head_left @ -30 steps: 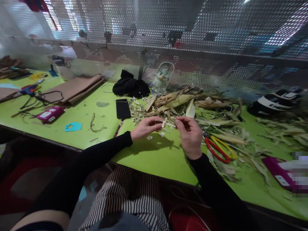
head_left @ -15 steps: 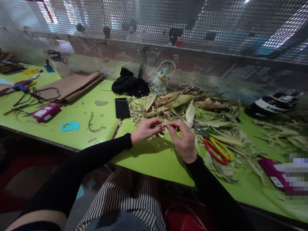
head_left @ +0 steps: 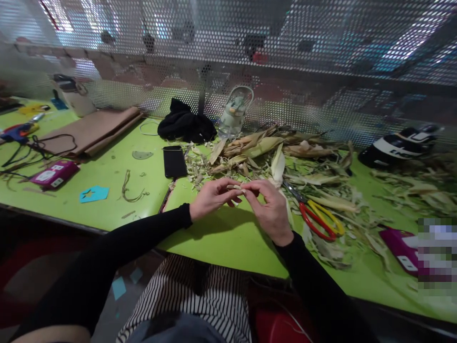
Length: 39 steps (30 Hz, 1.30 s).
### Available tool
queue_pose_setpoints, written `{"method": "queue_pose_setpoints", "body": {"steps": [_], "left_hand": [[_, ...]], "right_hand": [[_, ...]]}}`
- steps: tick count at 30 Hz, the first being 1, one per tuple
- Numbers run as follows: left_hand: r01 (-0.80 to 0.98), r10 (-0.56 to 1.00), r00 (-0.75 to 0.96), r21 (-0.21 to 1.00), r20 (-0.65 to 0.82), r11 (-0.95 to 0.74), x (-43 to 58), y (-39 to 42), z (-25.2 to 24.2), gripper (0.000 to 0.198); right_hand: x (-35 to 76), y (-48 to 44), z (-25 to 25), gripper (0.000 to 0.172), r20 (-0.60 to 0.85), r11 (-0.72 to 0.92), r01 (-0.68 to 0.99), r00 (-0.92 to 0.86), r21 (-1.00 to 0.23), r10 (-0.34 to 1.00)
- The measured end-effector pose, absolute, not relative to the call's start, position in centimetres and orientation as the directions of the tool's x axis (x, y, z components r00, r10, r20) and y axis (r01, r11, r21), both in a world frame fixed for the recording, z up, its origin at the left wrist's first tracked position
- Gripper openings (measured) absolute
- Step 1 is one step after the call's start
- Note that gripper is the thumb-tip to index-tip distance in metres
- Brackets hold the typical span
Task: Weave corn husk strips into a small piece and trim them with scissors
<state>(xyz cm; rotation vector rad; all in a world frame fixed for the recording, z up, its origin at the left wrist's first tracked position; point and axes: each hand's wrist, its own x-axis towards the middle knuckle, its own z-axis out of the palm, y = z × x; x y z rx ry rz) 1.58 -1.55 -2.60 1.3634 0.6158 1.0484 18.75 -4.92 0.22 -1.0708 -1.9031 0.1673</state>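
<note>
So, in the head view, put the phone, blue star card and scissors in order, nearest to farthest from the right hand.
From the right hand:
1. Scissors: just to its right.
2. Phone: to its left, farther back.
3. Blue star card: same side, much farther left.

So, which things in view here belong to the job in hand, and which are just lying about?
Likely part of the job:
small pale piece, held between left hand and right hand
dry husks beyond the hands
scissors, lying among the husks

Seemingly just lying about:
phone
black cloth
clear bottle
black bottle
blue paper tag
folded brown sheet
</note>
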Motion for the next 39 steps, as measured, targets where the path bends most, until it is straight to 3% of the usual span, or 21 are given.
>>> {"method": "queue_pose_setpoints", "body": {"steps": [14,18,21,24,28,32,39], "left_hand": [[-0.215,0.849,0.526,0.974,0.057,0.068,1.3,-1.9,-2.0,0.025],[-0.243,0.850,0.523,0.967,0.061,0.080,1.1,-1.9,-1.6,0.021],[-0.260,0.843,0.537,0.957,0.033,0.128,1.1,-2.0,-1.3,0.019],[-0.267,0.820,0.571,0.934,-0.047,0.239,1.2,-2.2,-1.0,0.015],[-0.239,0.794,0.589,0.906,-0.149,0.348,1.2,-2.4,-0.7,0.011],[-0.203,0.777,0.612,0.920,-0.149,0.336,1.0,-2.5,-0.5,0.016],[-0.188,0.759,0.613,0.894,-0.217,0.407,1.1,-2.5,-0.1,0.011]], "right_hand": [[19.3,-4.9,0.6,0.009,0.580,0.645,0.639,-0.357,-0.419,0.732],[19.2,-4.9,0.1,0.002,0.532,0.566,0.576,-0.249,-0.591,0.809],[19.2,-4.9,-0.1,0.016,0.445,0.457,0.455,-0.141,-0.764,0.884],[19.4,-4.8,0.2,0.021,0.378,0.387,0.377,-0.103,-0.841,0.920],[19.7,-4.7,0.7,0.017,0.365,0.393,0.440,-0.151,-0.807,0.919],[19.6,-4.6,0.6,0.013,0.369,0.419,0.525,-0.203,-0.741,0.907],[19.5,-4.7,0.4,0.020,0.352,0.407,0.548,-0.208,-0.731,0.913]]}}
